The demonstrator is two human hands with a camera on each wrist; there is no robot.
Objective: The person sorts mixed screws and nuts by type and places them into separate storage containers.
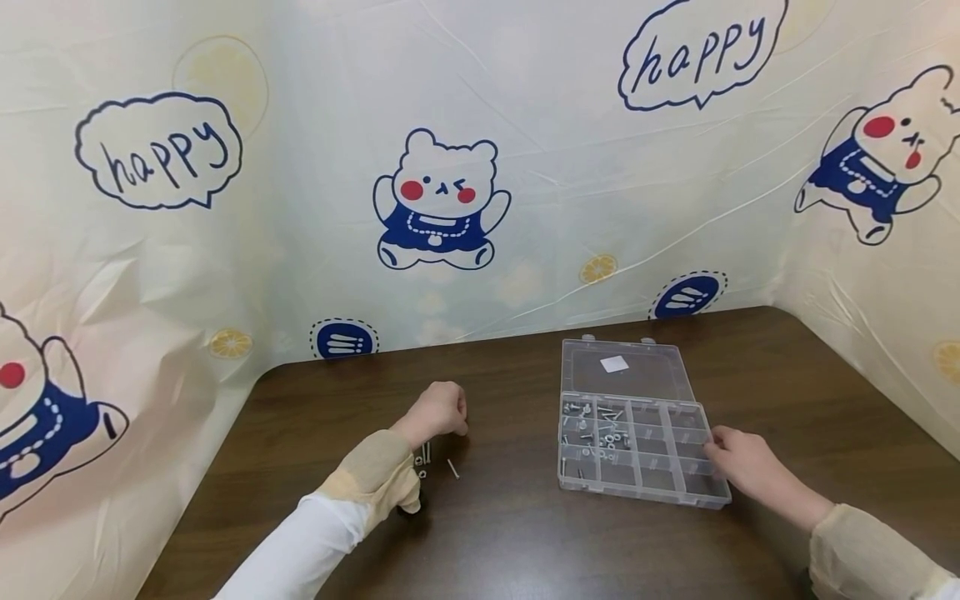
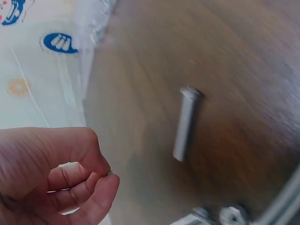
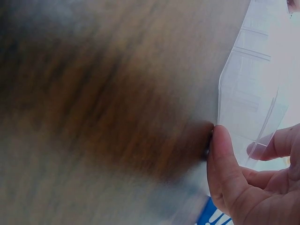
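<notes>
My left hand (image 1: 438,410) is above the table, left of the box. In the left wrist view its thumb and forefinger pinch a tiny metal piece (image 2: 109,173), mostly hidden, so its kind is unclear. Close by, a screw (image 1: 453,469) lies on the wood, with a few more screws and nuts (image 2: 233,215) beside it, partly behind the wrist in the head view. My right hand (image 1: 757,468) holds the right edge of a clear compartment box (image 1: 645,493), thumb and fingers on either side of its wall. Screws, nuts and washers lie in the box's left compartments.
The box's clear lid (image 1: 652,375) is folded back flat behind it, with a small white label (image 1: 614,363). The dark wooden table (image 1: 517,533) ends at the back against a printed cloth (image 1: 315,208), which also hangs at both sides.
</notes>
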